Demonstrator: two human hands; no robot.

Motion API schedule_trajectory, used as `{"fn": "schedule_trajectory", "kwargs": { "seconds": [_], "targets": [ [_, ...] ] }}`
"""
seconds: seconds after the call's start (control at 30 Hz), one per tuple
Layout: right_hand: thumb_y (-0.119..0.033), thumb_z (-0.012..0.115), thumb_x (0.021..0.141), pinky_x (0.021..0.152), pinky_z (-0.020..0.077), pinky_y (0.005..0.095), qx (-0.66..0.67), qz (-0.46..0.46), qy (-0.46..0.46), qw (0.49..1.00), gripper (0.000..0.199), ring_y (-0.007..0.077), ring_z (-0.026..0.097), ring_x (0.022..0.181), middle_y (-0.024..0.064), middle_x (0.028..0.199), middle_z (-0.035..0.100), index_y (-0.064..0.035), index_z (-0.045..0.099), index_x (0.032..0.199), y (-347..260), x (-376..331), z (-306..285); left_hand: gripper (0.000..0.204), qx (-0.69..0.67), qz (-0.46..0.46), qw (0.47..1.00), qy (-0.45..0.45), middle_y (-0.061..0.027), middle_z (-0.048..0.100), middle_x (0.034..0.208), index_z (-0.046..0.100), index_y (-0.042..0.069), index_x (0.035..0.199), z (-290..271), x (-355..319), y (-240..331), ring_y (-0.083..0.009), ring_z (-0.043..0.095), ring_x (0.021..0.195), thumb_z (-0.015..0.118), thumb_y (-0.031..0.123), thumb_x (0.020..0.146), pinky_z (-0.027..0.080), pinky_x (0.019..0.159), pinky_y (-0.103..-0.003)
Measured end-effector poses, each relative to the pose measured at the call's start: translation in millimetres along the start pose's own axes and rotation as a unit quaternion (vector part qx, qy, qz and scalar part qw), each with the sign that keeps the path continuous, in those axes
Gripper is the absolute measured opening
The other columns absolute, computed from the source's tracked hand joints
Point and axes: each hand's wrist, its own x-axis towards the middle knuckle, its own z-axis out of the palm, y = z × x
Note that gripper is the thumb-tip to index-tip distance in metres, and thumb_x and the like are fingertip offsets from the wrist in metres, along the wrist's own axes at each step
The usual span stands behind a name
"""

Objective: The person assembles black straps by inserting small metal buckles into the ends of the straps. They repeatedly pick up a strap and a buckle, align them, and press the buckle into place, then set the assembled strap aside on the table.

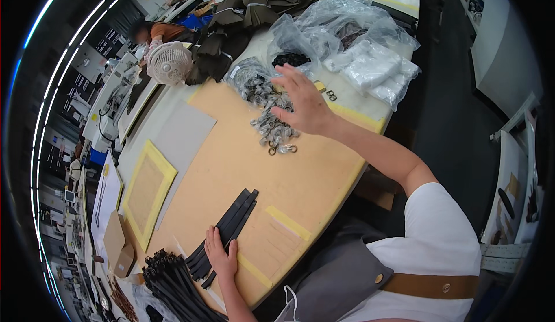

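My right hand [303, 103] reaches out over a heap of small metal clasps [273, 126] on the tan table [300, 183], fingers spread and touching the pile; whether it holds any I cannot tell. My left hand [222, 255] rests flat on a fan of flat black straps [231, 224] near the table's front edge. To the left of that hand lies a bundle of more black straps [167, 284].
Clear plastic bags [347, 30] and white packets [376, 70] lie at the far right of the table. A clear bag of metal parts [248, 76], dark fabric pieces [231, 27], a small white fan [169, 63], a grey board [182, 140] and a yellow-edged frame [147, 192] lie left. Another person [156, 33] sits beyond.
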Motion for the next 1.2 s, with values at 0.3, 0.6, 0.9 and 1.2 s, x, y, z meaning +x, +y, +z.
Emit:
{"fn": "schedule_trajectory", "kwargs": {
  "seconds": [0.3,0.6,0.9,1.2],
  "targets": [
    [-0.021,0.067,0.09,0.087,0.0531,0.0478,-0.133,0.12,-0.353,0.918,0.033,0.0348,0.068,0.106,0.017,0.113,0.073,0.0001,0.067,0.115,93,29,-16,0.069,-0.011,0.002,1.0,0.001,-0.0152,0.042,0.162,0.046,0.001,0.151,2,6,3,-0.0341,0.035,0.152,0.063,0.039,0.096,0.022,0.125,-0.05],
    [-0.017,0.054,0.087,0.101,0.0508,0.0329,0.28,0.346,-0.336,0.83,0.043,0.0236,0.065,0.121,0.0134,0.124,0.071,-0.0028,0.071,0.124,140,116,-8,0.067,-0.001,-0.013,1.0,-0.009,-0.0146,0.04,0.164,0.046,0.003,0.153,-4,2,2,-0.0327,0.033,0.153,0.062,0.035,0.097,0.021,0.126,-0.049],
    [-0.063,0.056,0.093,0.108,0.0459,0.057,-0.302,0.225,-0.329,0.866,0.078,0.0436,0.054,0.135,0.0275,0.15,0.052,-0.004,0.056,0.144,239,132,112,0.067,-0.007,-0.017,1.0,-0.01,-0.0154,0.042,0.162,0.047,0.002,0.151,-5,8,4,-0.0341,0.036,0.152,0.064,0.035,0.095,0.023,0.125,-0.05],
    [-0.073,0.054,0.09,0.118,0.0341,0.0588,-0.338,0.19,-0.302,0.871,0.082,0.0562,0.043,0.138,0.0301,0.158,0.039,-0.0234,0.047,0.156,259,129,126,0.07,-0.003,-0.017,1.0,-0.013,-0.0171,0.044,0.161,0.048,0.0,0.149,-2,9,1,-0.0361,0.037,0.151,0.066,0.038,0.093,0.023,0.124,-0.053]
  ]
}}
